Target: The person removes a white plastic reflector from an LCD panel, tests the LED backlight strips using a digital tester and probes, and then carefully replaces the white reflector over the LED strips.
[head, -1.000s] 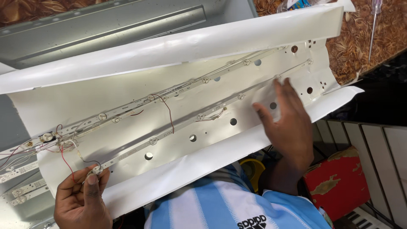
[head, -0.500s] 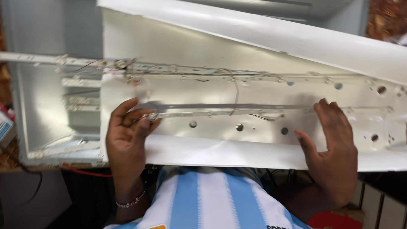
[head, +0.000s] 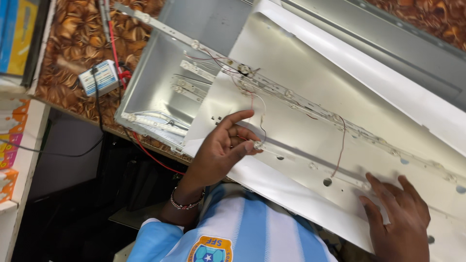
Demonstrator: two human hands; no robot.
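A long white reflector sheet (head: 291, 121) lies across a grey metal back tray (head: 155, 82). Two thin light strips run along the sheet, joined by thin wires: an upper strip (head: 291, 94) and a lower strip (head: 310, 160). My left hand (head: 221, 153) pinches the left end of the lower strip between thumb and fingers, just above the sheet. My right hand (head: 398, 221) rests flat on the sheet at the lower right, fingers spread, fingertips by the lower strip.
A small blue-and-white tester box (head: 99, 77) with black and red leads sits on the brown patterned table (head: 73, 39). A red wire (head: 150, 155) hangs off the table edge. More strips lie inside the tray (head: 194, 82). Colourful boxes (head: 14, 34) stand at the far left.
The view has swung left and tilted. My left hand has gone from lying on the sheet to pinching the lower strip's end. My right hand stays flat on the sheet.
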